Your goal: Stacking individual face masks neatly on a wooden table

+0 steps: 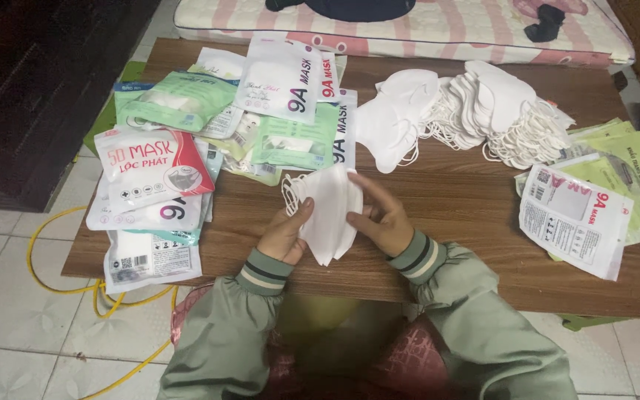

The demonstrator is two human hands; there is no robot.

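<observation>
- Head view: one camera, worn above the near edge of the surface (453,200), facing steeply down and forward.
- Range: close; far edge visible.

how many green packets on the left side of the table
2 green plastic packets: one at the far left corner of the brown wooden table, one nearer the middle, partly under white packets. More may be hidden in the overlapping pile.

Heap of flat plastic mask packets (187,148) at 9–11 o'clock on the wooden table (453,200): white ones with red-pink panels, pale green ones overlapping. At 3 o'clock, white rectangular packet with barcode label (573,222) lies atop yellow-green flat packets (624,167).
</observation>
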